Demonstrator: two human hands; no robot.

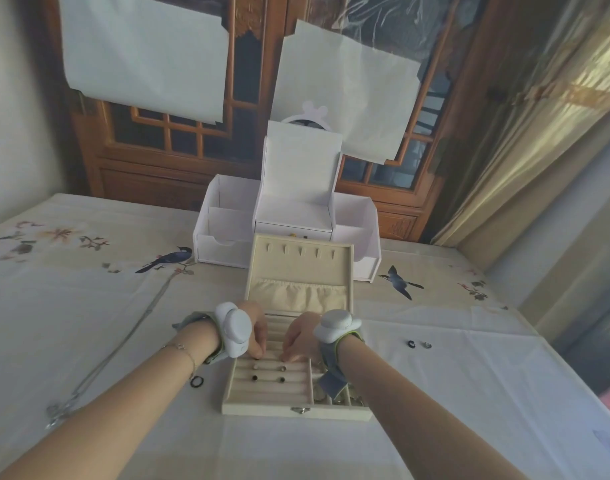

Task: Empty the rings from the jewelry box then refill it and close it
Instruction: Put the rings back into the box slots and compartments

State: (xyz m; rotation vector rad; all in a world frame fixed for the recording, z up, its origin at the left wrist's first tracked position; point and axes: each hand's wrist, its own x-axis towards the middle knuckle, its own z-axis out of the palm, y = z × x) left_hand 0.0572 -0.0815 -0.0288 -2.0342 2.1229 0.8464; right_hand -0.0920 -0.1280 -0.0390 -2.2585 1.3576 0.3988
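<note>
Cream cloth printed with birds covers the table, which carries everything in play. At the far side stands a white organiser, empty-looking and apart from the work. Nearer the person lies the beige jewelry box, its lid propped upright so the ring rolls lie open to both hands. The left hand and right hand reach in side by side over the slotted rows, fingertips curled down onto the padding as if pinching at rings; whether either has one between its fingers cannot be told, since the fingers hide the spot. Four rings sit in the slots just nearer than the fingertips, so the emptying looks part done. A black ring lies on the cloth left of the box, and two more rings lie to its right, likely set down within easy reach for refilling
</note>
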